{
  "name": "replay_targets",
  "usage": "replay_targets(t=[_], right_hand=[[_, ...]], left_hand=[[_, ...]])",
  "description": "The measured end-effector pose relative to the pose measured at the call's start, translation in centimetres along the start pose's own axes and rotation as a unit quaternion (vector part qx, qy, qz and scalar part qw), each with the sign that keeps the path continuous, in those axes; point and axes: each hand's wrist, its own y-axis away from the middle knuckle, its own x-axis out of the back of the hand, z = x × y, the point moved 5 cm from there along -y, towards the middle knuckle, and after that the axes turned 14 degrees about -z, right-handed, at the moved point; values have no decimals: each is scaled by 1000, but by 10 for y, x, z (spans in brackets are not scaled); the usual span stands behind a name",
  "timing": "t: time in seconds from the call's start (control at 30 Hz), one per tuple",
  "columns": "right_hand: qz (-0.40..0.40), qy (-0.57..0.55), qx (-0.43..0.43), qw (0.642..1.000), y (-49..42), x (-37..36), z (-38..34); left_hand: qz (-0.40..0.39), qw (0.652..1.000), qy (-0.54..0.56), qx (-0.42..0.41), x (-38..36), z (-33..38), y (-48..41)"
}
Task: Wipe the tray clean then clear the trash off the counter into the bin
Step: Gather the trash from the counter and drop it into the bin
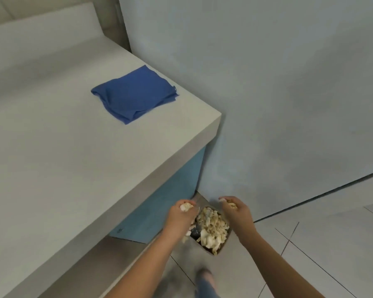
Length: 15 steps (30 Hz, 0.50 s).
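Observation:
Both my hands reach down over a small bin (223, 247) on the floor beside the counter's corner. The bin is heaped with pale crumpled scraps (211, 227). My left hand (180, 216) grips a pale wad of trash (186, 207) over the bin's left edge. My right hand (235, 211) holds another pale bit of trash (232, 205) above the bin's far right side. A folded blue cloth (135, 94) lies on the grey counter (63, 147) near its corner. No tray is in view.
A pale blue wall (267, 82) rises right behind the bin. The counter's front is a blue panel (159, 209). Light floor tiles (321, 244) spread to the right. My foot (205, 278) stands just before the bin.

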Motion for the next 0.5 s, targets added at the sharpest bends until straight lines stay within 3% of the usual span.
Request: replay_targets(t=[0.17, 0.27, 0.4, 0.5], right_hand=[[4, -4, -87, 996, -79, 13, 113], [26, -23, -118, 992, -124, 15, 186], [53, -20, -122, 991, -177, 14, 266], [73, -1, -109, 991, -210, 14, 314]], left_hand=[[-8, 996, -59, 65, -21, -80, -107], [-18, 993, -40, 113, -33, -144, -168], [-37, 988, -20, 151, -55, -216, -244], [-56, 983, -82, 154, -72, -254, -292]])
